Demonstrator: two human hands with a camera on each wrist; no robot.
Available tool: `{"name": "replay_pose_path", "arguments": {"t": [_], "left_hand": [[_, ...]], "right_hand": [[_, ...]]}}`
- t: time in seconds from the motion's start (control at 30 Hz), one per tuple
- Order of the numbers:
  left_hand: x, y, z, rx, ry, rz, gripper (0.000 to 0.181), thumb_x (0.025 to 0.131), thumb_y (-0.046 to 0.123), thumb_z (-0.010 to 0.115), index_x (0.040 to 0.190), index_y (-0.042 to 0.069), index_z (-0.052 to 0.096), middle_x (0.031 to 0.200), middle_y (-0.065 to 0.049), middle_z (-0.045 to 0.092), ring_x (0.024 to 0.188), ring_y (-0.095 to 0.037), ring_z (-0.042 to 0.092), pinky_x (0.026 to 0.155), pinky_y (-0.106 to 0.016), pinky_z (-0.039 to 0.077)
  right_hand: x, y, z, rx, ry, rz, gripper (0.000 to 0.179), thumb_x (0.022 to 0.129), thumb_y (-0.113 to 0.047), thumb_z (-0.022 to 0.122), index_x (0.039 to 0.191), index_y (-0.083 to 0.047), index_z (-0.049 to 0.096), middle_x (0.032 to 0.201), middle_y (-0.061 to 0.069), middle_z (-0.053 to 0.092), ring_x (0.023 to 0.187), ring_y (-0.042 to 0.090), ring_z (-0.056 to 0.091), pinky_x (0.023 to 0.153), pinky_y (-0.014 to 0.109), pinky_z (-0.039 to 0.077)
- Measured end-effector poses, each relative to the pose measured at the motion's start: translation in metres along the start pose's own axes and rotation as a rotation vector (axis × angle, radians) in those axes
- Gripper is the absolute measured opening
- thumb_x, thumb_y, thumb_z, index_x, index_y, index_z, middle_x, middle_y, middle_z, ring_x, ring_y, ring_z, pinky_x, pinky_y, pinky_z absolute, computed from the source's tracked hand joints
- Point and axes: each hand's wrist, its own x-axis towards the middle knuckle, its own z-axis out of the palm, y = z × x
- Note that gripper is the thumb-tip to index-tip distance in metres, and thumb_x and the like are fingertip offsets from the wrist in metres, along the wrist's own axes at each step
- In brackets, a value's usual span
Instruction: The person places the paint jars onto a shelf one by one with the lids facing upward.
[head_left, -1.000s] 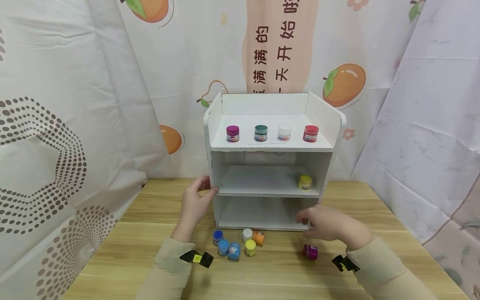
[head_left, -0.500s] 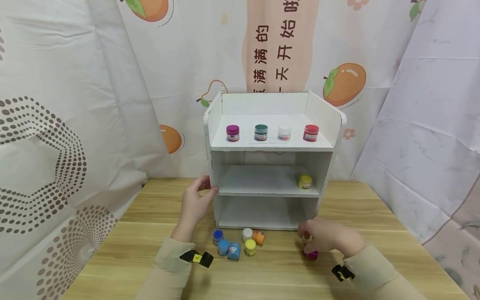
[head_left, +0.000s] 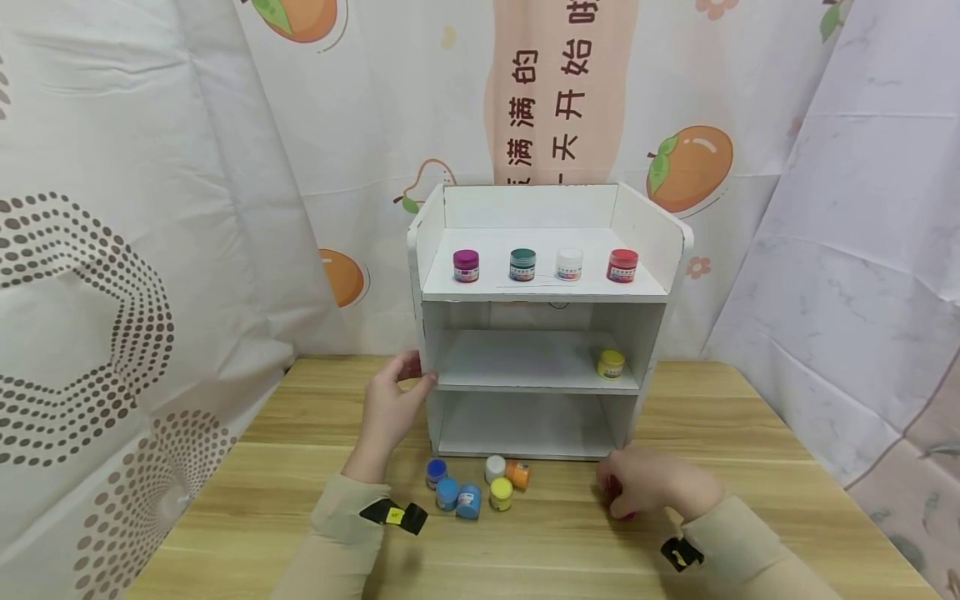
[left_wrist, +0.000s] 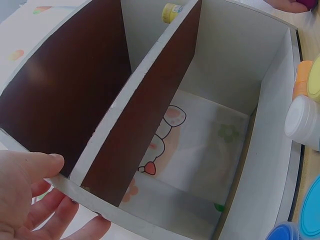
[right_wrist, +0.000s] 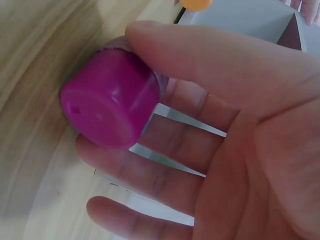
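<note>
My left hand point(head_left: 393, 408) grips the left side panel of a white shelf unit point(head_left: 543, 287), thumb inside and fingers outside, as the left wrist view shows. Low at the unit's right front corner, my right hand point(head_left: 656, 483) holds a purple paint jar point(right_wrist: 112, 95) between thumb and fingers; the head view mostly hides that jar. On the top board stand a purple jar point(head_left: 466, 267), a green jar point(head_left: 522, 265), a white jar point(head_left: 569, 265) and a red jar point(head_left: 622, 266). A yellow jar point(head_left: 611, 364) sits at the right end of the middle board.
Before the unit, on the wooden table point(head_left: 540, 558), lie a dark blue jar point(head_left: 437, 472), two lighter blue jars point(head_left: 468, 502), a white-lidded jar point(head_left: 495, 467), an orange jar point(head_left: 517, 474) and a yellow-lidded jar point(head_left: 501, 493). A patterned curtain point(head_left: 360, 108) hangs behind.
My right hand has come down over the purple jar on the table, and its fingers now close round it. The left hand stays on the side panel.
</note>
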Motion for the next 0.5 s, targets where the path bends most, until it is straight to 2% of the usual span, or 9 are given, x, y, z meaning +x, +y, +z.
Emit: {"name": "replay_pose_path", "arguments": {"t": [0.5], "left_hand": [[0.0001,0.0013,0.0000,-0.002,0.001,-0.001,0.039,0.095,0.024,0.075,0.129,0.007,0.066,0.117,-0.008,0.070,0.111,-0.026,0.065,0.085,-0.046,0.058]], "right_hand": [[-0.0005,0.0008,0.0007,0.044,-0.004,0.002,0.021,0.070,-0.004,0.080,0.080,-0.016,0.066,0.071,-0.012,0.055,0.065,0.004,0.050,0.060,0.027,0.046]]}}
